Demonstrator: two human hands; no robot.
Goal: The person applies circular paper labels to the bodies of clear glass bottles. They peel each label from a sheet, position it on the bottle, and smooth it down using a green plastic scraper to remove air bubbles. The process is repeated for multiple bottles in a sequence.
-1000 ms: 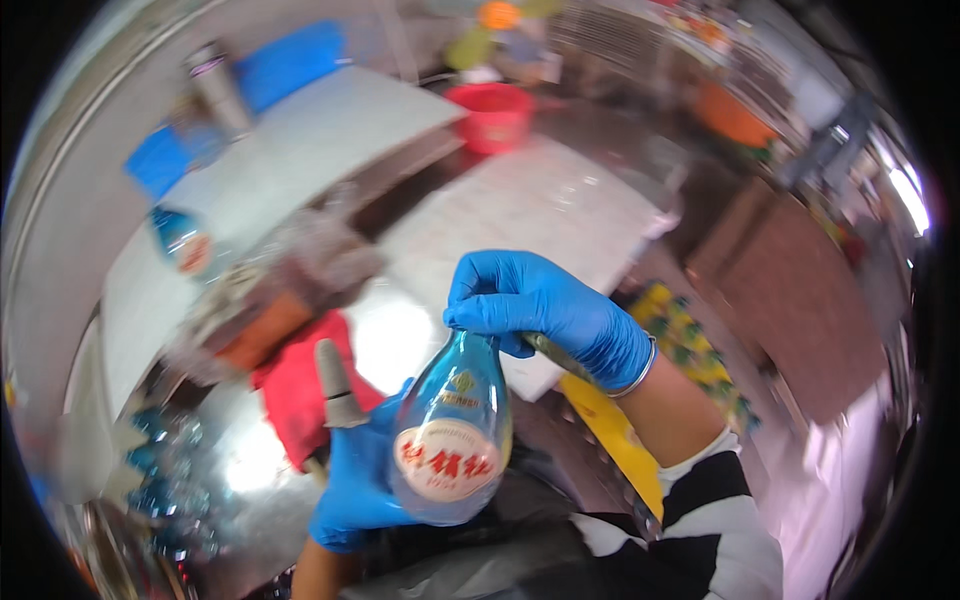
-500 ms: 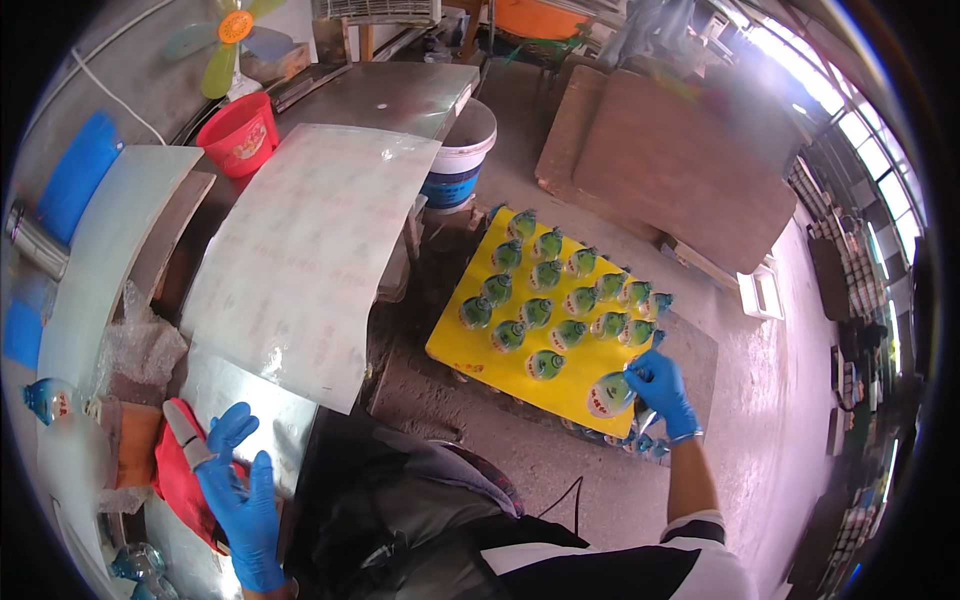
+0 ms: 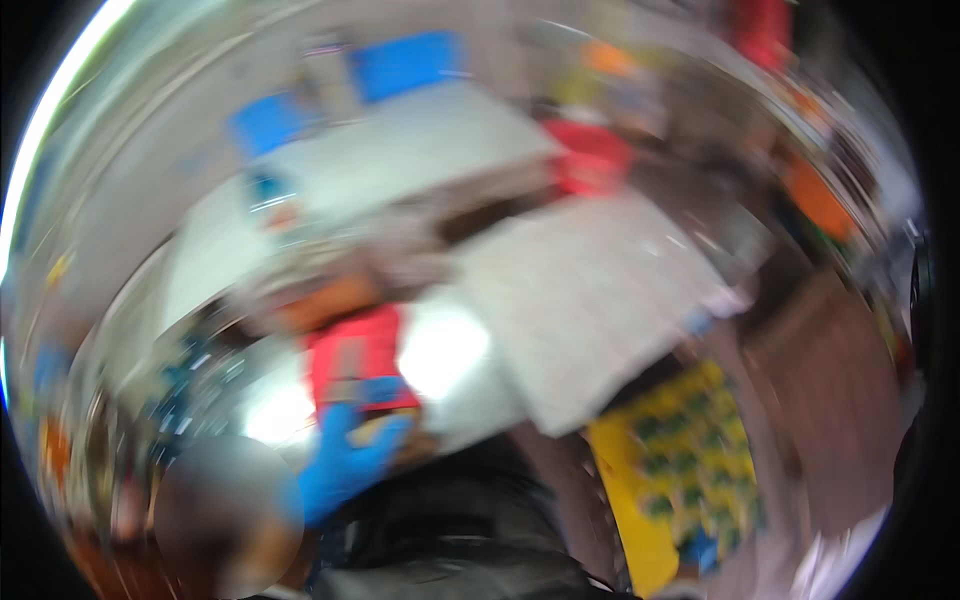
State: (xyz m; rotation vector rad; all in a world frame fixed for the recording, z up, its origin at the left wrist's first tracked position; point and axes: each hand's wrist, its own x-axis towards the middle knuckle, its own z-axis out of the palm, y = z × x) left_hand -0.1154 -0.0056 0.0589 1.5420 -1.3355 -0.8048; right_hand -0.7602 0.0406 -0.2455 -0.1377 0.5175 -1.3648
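The sheet (image 3: pixel 580 290), right of centre, seemed to overhang the metal desk (image 3: pixel 480 410); an arm brushing its lower corner could drag it off. On the yellow board (image 3: pixel 635 540), lower right, green bottles (image 3: pixel 690 435) sat close in rows, so a careless sweep might knock one into its neighbours. The left hand (image 3: pixel 345 465), lower left of centre, was at the red cloth (image 3: pixel 378 335), thumb and fingers spread, no hold visible; a tug on the cloth could upset things beside it. The right hand (image 3: pixel 700 552) was a blurred patch by the lowest bottles; its opening and any hold could not be told. For room, a floor strip (image 3: pixel 575 490) parted desk from board, and the board's lower-left margin was bare; blue bottles (image 3: pixel 200 390) crowded the left hand's left side.
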